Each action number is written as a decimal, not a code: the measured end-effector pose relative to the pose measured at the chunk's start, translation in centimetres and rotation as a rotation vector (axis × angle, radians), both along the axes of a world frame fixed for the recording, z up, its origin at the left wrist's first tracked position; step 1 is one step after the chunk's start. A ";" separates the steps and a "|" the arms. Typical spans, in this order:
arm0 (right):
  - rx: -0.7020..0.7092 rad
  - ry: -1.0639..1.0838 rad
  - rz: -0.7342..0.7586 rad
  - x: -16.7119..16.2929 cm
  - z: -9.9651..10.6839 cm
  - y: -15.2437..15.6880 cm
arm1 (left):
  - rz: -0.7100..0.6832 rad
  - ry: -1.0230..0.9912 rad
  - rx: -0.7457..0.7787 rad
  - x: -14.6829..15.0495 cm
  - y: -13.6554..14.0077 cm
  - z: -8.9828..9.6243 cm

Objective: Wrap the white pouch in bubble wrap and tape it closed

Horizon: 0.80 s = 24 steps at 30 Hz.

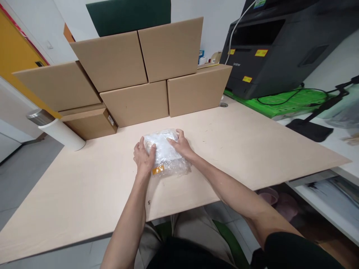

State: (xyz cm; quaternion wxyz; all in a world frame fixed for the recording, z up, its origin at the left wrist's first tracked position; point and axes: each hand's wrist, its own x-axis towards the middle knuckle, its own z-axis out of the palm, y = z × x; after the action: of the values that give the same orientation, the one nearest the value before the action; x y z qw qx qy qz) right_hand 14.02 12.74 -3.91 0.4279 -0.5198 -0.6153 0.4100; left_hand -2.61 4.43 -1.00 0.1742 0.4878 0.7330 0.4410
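A flat package in clear bubble wrap (165, 151) lies on the light wooden table in front of me. It has a white inside and a strip of orange tape at its near left corner. My left hand (145, 156) grips its left side, with the thumb on top and the fingers round the edge. On the right side, my right hand (181, 145) holds it too, thumb pressed on the upper face and fingers at the far right edge. What is wrapped inside cannot be made out.
Stacked cardboard boxes (134, 104) line the table's (84, 190) back edge. A white bottle with a metal cap (63, 132) and a smaller carton (91, 125) stand at the left. Right of the table are a black printer (252, 59), a green mat (294, 102) and a black stand (310, 129).
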 end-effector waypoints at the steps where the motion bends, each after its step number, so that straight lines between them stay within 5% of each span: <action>1: 0.018 -0.024 0.007 0.1 0.1 -0.1 | -0.020 0.090 -0.038 0.2 -0.1 0.2; 6: 0.024 -0.047 0.048 0.4 0.5 -0.4 | -0.210 0.225 -0.188 1.1 -0.6 0.2; 14: -0.073 -0.009 0.013 0.0 0.0 0.0 | -0.231 0.307 -0.246 0.8 -0.5 -0.3; 24: -0.458 0.779 0.142 1.8 2.1 1.2 | -0.184 0.213 -0.191 0.8 -0.7 0.8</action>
State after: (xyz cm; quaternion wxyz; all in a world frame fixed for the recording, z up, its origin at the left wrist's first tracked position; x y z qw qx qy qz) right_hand 15.78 13.90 -1.81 0.4720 -0.3648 -0.3362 0.7288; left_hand -1.80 3.78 -0.24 0.1808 0.5782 0.7380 0.2974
